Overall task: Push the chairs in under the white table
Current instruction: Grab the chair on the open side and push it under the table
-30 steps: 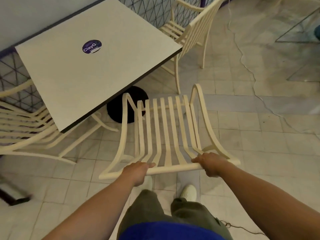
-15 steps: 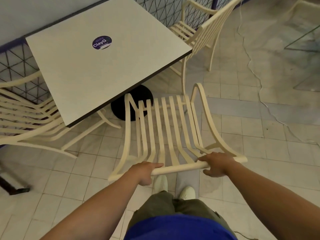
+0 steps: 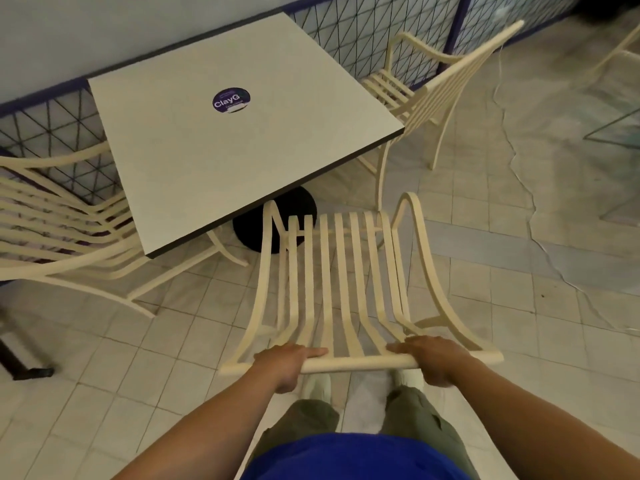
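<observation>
Gripping: left hand (image 3: 285,363) and right hand (image 3: 434,360), both on the top rail of the near slatted chair (image 3: 343,282). The fingers of each hand are curled over the rail, the forefingers lying along its top towards one another, with the thumbs out of sight beneath.

Item, near slatted chair: cream, standing on the tiled floor (image 3: 502,299) directly ahead of the person. Its left armrest tip reaches the near edge of the white table (image 3: 221,150), above the black pedestal base (image 3: 298,206). The seat lies wholly outside the tabletop.

Change over the last second: the grip is the same, both hands in the same places on the rail. The armrest tip meets the table edge much as before, and the chair has gained almost no ground. The person's white shoes (image 3: 317,382) now sit just below the rail.

Judgement: the push on this chair has barely begun, and the armrest looks likely to foul the table edge unless it passes beneath.

Item, left chair (image 3: 62,233): close against the table's left side, one leg running under the corner.

Item, far chair (image 3: 429,88): near the table's right corner, seat clear of the top, probably still to be pushed.

Item, round purple sticker (image 3: 231,100): on the tabletop.

Item, wire mesh panel (image 3: 363,36): behind the table.
</observation>
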